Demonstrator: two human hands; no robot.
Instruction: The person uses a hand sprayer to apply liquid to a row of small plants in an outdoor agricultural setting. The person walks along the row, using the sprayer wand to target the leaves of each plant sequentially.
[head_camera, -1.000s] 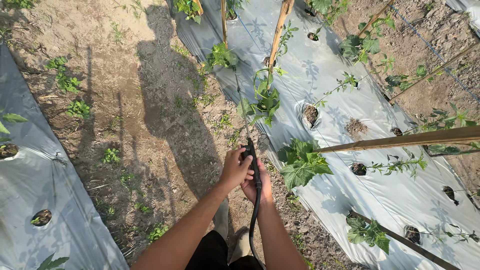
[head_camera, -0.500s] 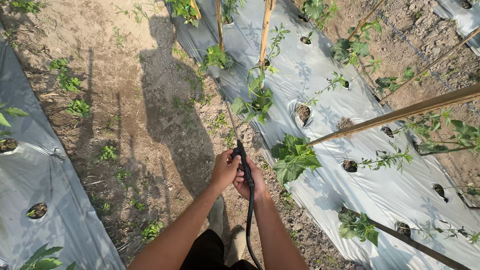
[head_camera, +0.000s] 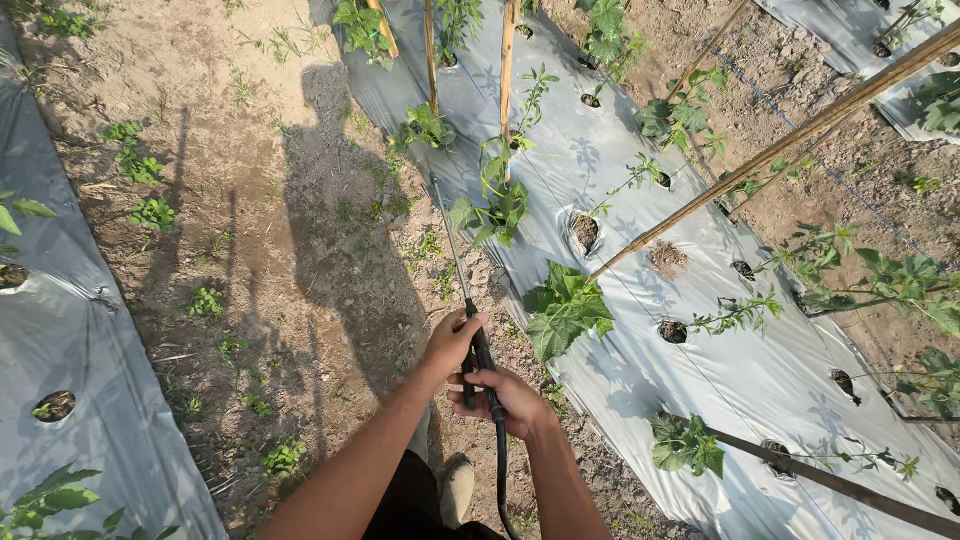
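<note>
Both my hands grip the black handle of a sprayer wand (head_camera: 452, 250). My left hand (head_camera: 450, 343) wraps the upper part of the handle. Just below it, my right hand (head_camera: 512, 398) is closed around the lower part, where a black hose (head_camera: 499, 470) runs down toward my body. The thin metal lance reaches forward over the soil, and its tip lies close to a small leafy plant (head_camera: 495, 205) at the edge of the silver plastic mulch (head_camera: 620, 130).
Young plants grow from holes in the mulch sheet, among slanted bamboo stakes (head_camera: 770, 145). A broad-leafed plant (head_camera: 562, 310) stands just right of my hands. A bare dirt path with weeds (head_camera: 250, 230) runs on the left, beside another mulch strip (head_camera: 70, 370). My shoe (head_camera: 458, 490) shows below.
My view has shifted forward along the row. My right hand slid lower on the handle, apart from the left. The wand stays pointed at the plants.
</note>
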